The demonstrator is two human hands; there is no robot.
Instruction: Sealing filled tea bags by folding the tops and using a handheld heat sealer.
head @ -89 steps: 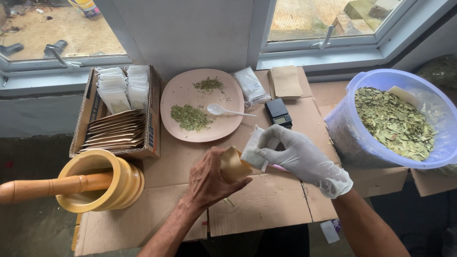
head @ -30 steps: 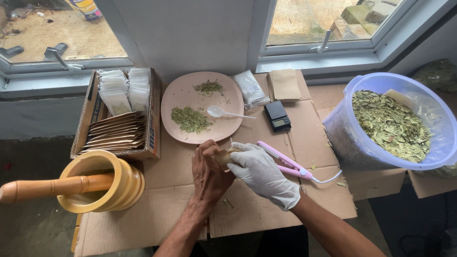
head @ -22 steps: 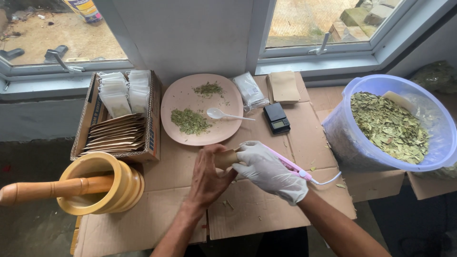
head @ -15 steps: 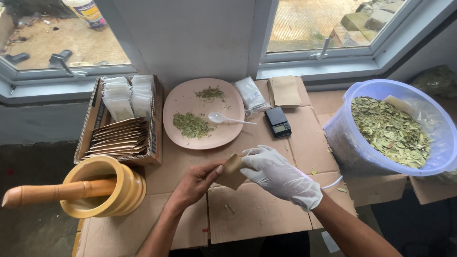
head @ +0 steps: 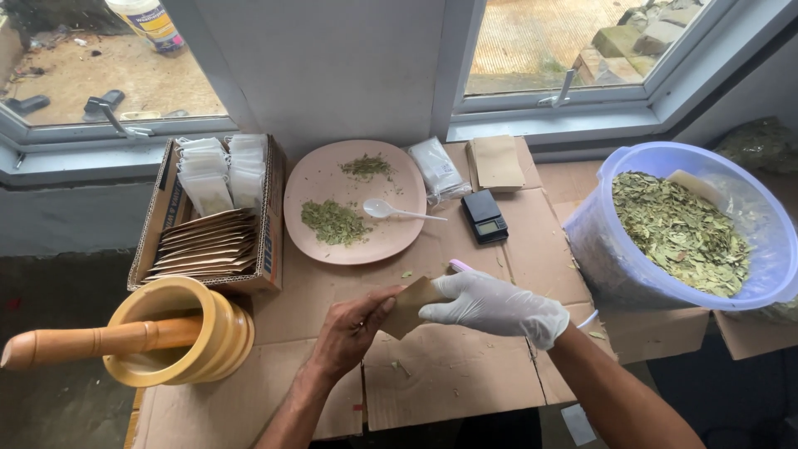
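Both hands hold one small brown paper pouch [head: 411, 305] just above the cardboard-covered table [head: 465, 366]. My bare left hand [head: 349, 331] pinches its left edge with thumb and fingers. My right hand [head: 499, 304], in a white glove, grips its right edge. A pink handheld sealer [head: 459, 266] lies on the cardboard behind the gloved hand, mostly hidden by it, with its white cord [head: 588, 319] trailing right.
Behind the hands: a pink plate [head: 312, 179] with crushed green leaves [head: 332, 222] and a white spoon [head: 391, 210], a small black scale [head: 485, 217], stacked pouches [head: 497, 160]. A cardboard box [head: 268, 241] of filled pouches and a yellow mortar [head: 218, 328] with wooden pestle stand left; a dried-leaf tub [head: 615, 249] right.
The white sachet held 3 s ago has gone out of sight as the hands closed on the brown pouch. The pouch now lies flat between both hands, and the view tilted slightly downward.
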